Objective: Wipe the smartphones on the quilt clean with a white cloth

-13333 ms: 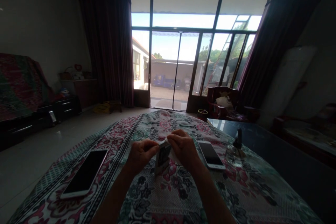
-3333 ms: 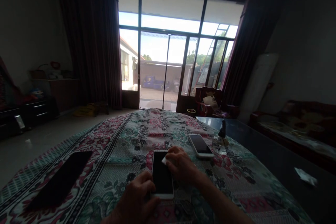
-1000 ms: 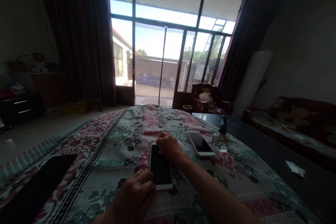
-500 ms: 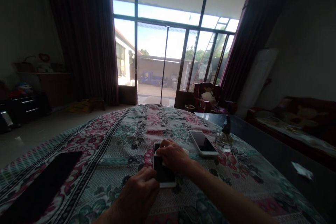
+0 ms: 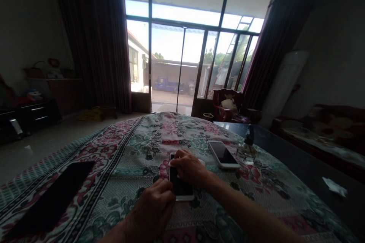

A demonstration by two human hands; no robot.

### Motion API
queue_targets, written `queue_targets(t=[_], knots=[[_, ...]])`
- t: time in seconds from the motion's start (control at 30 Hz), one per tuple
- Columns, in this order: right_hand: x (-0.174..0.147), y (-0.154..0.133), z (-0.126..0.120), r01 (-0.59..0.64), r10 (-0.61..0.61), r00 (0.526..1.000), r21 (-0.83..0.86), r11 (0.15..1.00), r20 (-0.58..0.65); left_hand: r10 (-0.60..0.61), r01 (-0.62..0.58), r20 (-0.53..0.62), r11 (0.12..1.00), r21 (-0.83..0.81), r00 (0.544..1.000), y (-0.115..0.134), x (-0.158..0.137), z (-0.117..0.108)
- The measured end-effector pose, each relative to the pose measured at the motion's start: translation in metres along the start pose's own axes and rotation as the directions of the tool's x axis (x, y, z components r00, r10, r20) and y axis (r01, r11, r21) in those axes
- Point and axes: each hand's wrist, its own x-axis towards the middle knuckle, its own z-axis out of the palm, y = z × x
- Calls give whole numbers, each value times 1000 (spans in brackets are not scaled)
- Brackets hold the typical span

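A white-framed smartphone point(image 5: 182, 190) with a dark screen lies on the flowered tablecloth in front of me. My left hand point(image 5: 155, 203) is closed at its left edge, fingers curled against the side. Over the upper part of the screen, my right hand point(image 5: 189, 167) is bent down with its fingers pinched together. Bits of something white show at its fingertips and beside the palm, too small and dim to tell whether tissue or cloth. To the right lies a second white smartphone point(image 5: 224, 155), near a clear glass container point(image 5: 246, 154) with a dark top.
A long dark flat piece point(image 5: 54, 197) lies on the tablecloth point(image 5: 122, 193) at left. A crumpled white paper point(image 5: 335, 187) rests on the dark tabletop point(image 5: 309, 174) at right. Beyond stand a wooden chair point(image 5: 228, 104), a sofa point(image 5: 336, 121) and glass doors point(image 5: 179, 68).
The whole view has shifted slightly, so things sit a little further right. Both hands keep nearly the same places on the smartphone.
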Motion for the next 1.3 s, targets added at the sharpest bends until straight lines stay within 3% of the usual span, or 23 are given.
queue_targets(t=[0.13, 0.23, 0.57, 0.67, 0.83, 0.9, 1.3], knots=[[-24, -16, -4, 80, -82, 996, 96, 992, 26, -4, 4, 6, 1000, 0, 1000, -1, 0, 1], [-29, -19, -3, 79, -80, 997, 127, 989, -2, -6, 6, 10, 1000, -9, 1000, -1, 0, 1], [-5, 28, 5, -231, 232, 965, 26, 973, -122, -17, 17, 35, 1000, -15, 999, 0, 0, 0], [-10, 22, 2, -204, 204, 974, 17, 979, -95, -18, 19, 46, 1000, -18, 999, 0, 0, 0], [-21, -13, -3, -1, 1, 1000, 51, 999, 7, -12, 12, 42, 1000, 3, 999, -3, -2, 3], [-20, -21, -4, 29, -30, 999, 42, 999, 25, -8, 8, 37, 1000, -2, 999, -3, -2, 4], [29, 16, 12, -112, 111, 993, -23, 993, -41, -10, 10, 32, 1000, -14, 999, -1, 0, 0]])
